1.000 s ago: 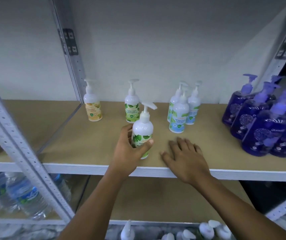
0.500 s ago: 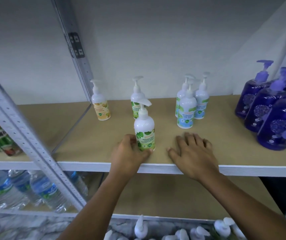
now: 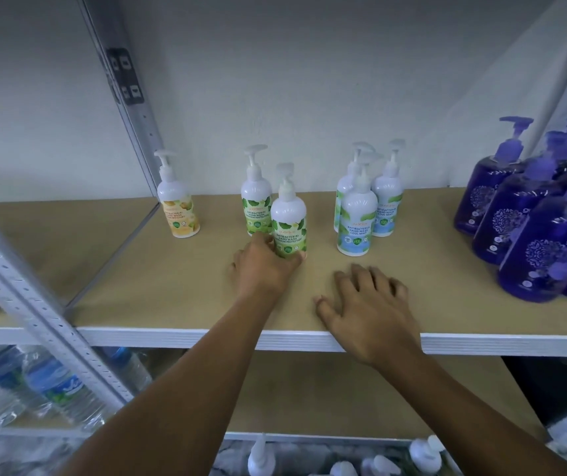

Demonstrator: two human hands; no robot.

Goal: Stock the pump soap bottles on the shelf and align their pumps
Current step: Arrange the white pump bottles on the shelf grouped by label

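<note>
My left hand [image 3: 264,267] grips the base of a white pump bottle with a green leaf label [image 3: 288,218], which stands upright on the tan shelf board [image 3: 179,290]. Its pump head faces the camera. A second green-label bottle [image 3: 255,197] stands just behind it to the left. A yellow-label bottle [image 3: 177,204] is further left. To the right stand three blue-label bottles [image 3: 357,214] in a cluster. My right hand [image 3: 368,305] rests flat on the shelf near its front edge, fingers spread, holding nothing.
Several purple pump bottles [image 3: 529,218] crowd the shelf's right end. A grey perforated upright [image 3: 34,304] crosses the left foreground. Water bottles [image 3: 34,383] lie on the lower left shelf. More white pump bottles [image 3: 343,462] show at the bottom edge.
My left hand has pushed the green-label bottle back along the shelf toward the other green bottle, its pump turning from right to front. The right hand stayed on the shelf.
</note>
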